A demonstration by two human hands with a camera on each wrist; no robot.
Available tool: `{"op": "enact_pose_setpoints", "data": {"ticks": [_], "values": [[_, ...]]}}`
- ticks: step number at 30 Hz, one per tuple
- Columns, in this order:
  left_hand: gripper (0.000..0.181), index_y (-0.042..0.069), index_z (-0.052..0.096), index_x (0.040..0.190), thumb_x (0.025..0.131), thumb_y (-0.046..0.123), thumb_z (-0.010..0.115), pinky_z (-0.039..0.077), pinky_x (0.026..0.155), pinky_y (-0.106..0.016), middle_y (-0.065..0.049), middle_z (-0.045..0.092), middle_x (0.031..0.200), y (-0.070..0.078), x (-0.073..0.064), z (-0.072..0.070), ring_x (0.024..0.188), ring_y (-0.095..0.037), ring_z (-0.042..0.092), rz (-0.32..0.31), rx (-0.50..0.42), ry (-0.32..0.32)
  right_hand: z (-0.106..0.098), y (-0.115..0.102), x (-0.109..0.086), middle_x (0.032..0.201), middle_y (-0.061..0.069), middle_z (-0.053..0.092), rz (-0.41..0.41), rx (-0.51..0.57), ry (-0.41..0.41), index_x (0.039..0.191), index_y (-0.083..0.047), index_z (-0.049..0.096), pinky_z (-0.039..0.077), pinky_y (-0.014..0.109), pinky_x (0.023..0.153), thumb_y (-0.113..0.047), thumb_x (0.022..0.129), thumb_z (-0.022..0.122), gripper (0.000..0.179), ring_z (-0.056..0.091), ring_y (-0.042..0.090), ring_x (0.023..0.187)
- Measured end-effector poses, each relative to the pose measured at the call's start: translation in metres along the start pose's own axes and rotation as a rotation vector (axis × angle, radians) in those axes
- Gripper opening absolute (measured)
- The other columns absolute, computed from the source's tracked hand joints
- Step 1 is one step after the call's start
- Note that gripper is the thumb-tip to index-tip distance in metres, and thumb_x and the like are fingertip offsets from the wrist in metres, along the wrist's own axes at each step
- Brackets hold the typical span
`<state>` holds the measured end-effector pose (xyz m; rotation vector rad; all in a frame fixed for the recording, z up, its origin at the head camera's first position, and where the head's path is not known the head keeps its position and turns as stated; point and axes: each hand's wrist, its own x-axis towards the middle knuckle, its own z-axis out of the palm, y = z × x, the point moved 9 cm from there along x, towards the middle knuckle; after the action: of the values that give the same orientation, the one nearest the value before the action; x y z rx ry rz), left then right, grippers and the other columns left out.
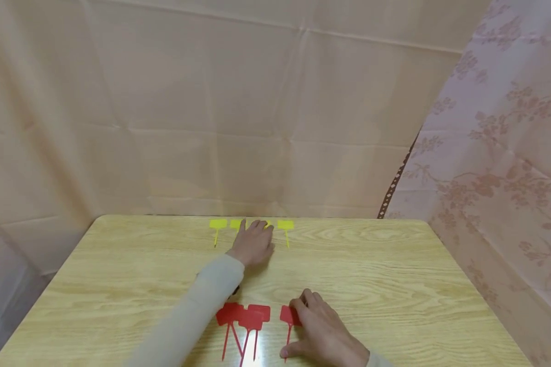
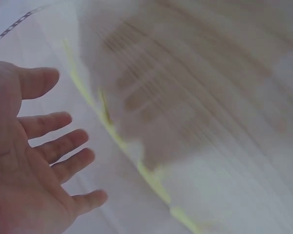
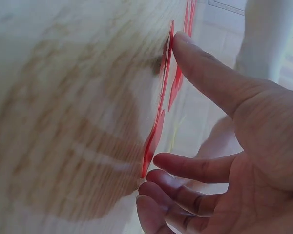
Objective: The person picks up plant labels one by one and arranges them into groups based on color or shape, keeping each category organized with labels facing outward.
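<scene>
My left hand (image 1: 251,244) hovers over the middle of a row of yellow T-shaped plant labels (image 1: 218,223) near the table's back edge, hiding part of them. In the left wrist view, its fingers (image 2: 71,141) are spread and the palm holds nothing. Close to the front edge, my right hand (image 1: 323,329) reaches over a single red T-shaped plant label (image 1: 286,315). Its fingertips are at the label's head, while the thumb lies by the lower end of the stem. Left of it, several red labels (image 1: 250,320) lie overlapping, stems toward me.
The wood-grain table (image 1: 372,275) ends at a hanging beige curtain (image 1: 257,127) along the back. On the right, a flower-patterned cloth (image 1: 500,168) hangs beside the table edge. My left sleeve (image 1: 193,311) crosses above the table next to the red labels.
</scene>
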<state>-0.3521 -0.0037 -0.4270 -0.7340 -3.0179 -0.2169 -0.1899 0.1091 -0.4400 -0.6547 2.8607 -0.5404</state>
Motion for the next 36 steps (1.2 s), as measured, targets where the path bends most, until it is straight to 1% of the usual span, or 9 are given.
{"op": "enact_pose_setpoints", "data": {"ticks": [8, 12, 17, 19, 21, 24, 27, 31, 36], "values": [[0.045, 0.002, 0.061, 0.136, 0.1, 0.027, 0.066, 0.04, 0.105, -0.06, -0.017, 0.06, 0.134, -0.031, -0.063, -0.017, 0.126, -0.04, 0.054, 0.069, -0.05, 0.056, 0.004, 0.007, 0.002, 0.105, -0.004, 0.047, 0.065, 0.04, -0.054, 0.121, -0.009, 0.065, 0.05, 0.037, 0.083, -0.062, 0.065, 0.088, 0.08, 0.046, 0.017, 0.094], [0.046, -0.002, 0.059, 0.137, 0.1, 0.025, 0.065, 0.041, 0.103, -0.064, -0.022, 0.059, 0.135, -0.053, -0.092, -0.021, 0.125, -0.043, 0.054, 0.043, -0.082, 0.07, 0.006, 0.011, 0.003, 0.102, -0.004, 0.044, 0.098, 0.094, -0.07, 0.118, -0.008, 0.064, 0.048, 0.032, 0.079, -0.059, 0.064, 0.09, 0.079, 0.044, 0.015, 0.092], [0.05, -0.003, 0.055, 0.14, 0.099, 0.023, 0.064, 0.037, 0.104, -0.068, -0.026, 0.054, 0.14, -0.084, -0.121, -0.021, 0.13, -0.046, 0.05, -0.047, -0.167, 0.084, 0.007, 0.014, 0.007, 0.096, 0.0, 0.039, 0.106, 0.163, -0.056, 0.106, -0.008, 0.055, 0.042, 0.028, 0.069, -0.056, 0.056, 0.094, 0.08, 0.039, 0.017, 0.088], [0.052, -0.004, 0.053, 0.142, 0.099, 0.023, 0.063, 0.035, 0.104, -0.069, -0.027, 0.052, 0.142, -0.097, -0.128, -0.021, 0.132, -0.047, 0.047, -0.089, -0.195, 0.08, 0.006, 0.015, 0.009, 0.094, 0.001, 0.038, 0.1, 0.188, -0.039, 0.102, -0.008, 0.051, 0.04, 0.028, 0.067, -0.052, 0.053, 0.096, 0.08, 0.037, 0.018, 0.085], [0.053, -0.005, 0.052, 0.142, 0.099, 0.023, 0.064, 0.036, 0.103, -0.07, -0.028, 0.051, 0.142, -0.107, -0.135, -0.02, 0.131, -0.049, 0.047, -0.116, -0.205, 0.08, 0.007, 0.018, 0.011, 0.091, 0.001, 0.042, 0.13, 0.255, -0.04, 0.102, -0.01, 0.048, 0.039, 0.027, 0.066, -0.044, 0.056, 0.098, 0.076, 0.04, 0.018, 0.083], [0.054, -0.006, 0.052, 0.142, 0.099, 0.024, 0.064, 0.037, 0.101, -0.071, -0.03, 0.05, 0.142, -0.121, -0.142, -0.019, 0.13, -0.05, 0.047, -0.144, -0.203, 0.071, 0.005, 0.021, 0.015, 0.088, 0.0, 0.052, 0.143, 0.372, -0.034, 0.104, -0.01, 0.048, 0.042, 0.028, 0.067, -0.027, 0.068, 0.096, 0.063, 0.048, 0.018, 0.08], [0.054, -0.007, 0.052, 0.141, 0.1, 0.025, 0.064, 0.037, 0.099, -0.071, -0.032, 0.049, 0.142, -0.131, -0.147, -0.016, 0.13, -0.051, 0.047, -0.157, -0.193, 0.047, -0.003, 0.02, 0.024, 0.086, 0.0, 0.061, 0.096, 0.451, 0.001, 0.106, -0.008, 0.05, 0.047, 0.028, 0.068, -0.013, 0.078, 0.089, 0.048, 0.055, 0.018, 0.078], [0.053, -0.009, 0.053, 0.139, 0.1, 0.024, 0.064, 0.039, 0.097, -0.071, -0.033, 0.049, 0.142, -0.139, -0.15, -0.014, 0.129, -0.052, 0.046, -0.166, -0.187, 0.017, -0.017, 0.014, 0.046, 0.086, -0.001, 0.066, 0.01, 0.464, 0.073, 0.105, -0.007, 0.056, 0.049, 0.026, 0.065, -0.009, 0.085, 0.082, 0.033, 0.058, 0.014, 0.073], [0.05, -0.011, 0.056, 0.134, 0.098, 0.022, 0.065, 0.043, 0.096, -0.068, -0.034, 0.05, 0.139, -0.14, -0.149, -0.014, 0.126, -0.053, 0.048, -0.152, -0.184, 0.013, -0.014, -0.007, 0.086, 0.082, 0.007, 0.062, 0.004, 0.667, 0.032, 0.108, -0.004, 0.061, 0.056, 0.031, 0.059, 0.001, 0.089, 0.076, 0.025, 0.064, 0.021, 0.065]]}}
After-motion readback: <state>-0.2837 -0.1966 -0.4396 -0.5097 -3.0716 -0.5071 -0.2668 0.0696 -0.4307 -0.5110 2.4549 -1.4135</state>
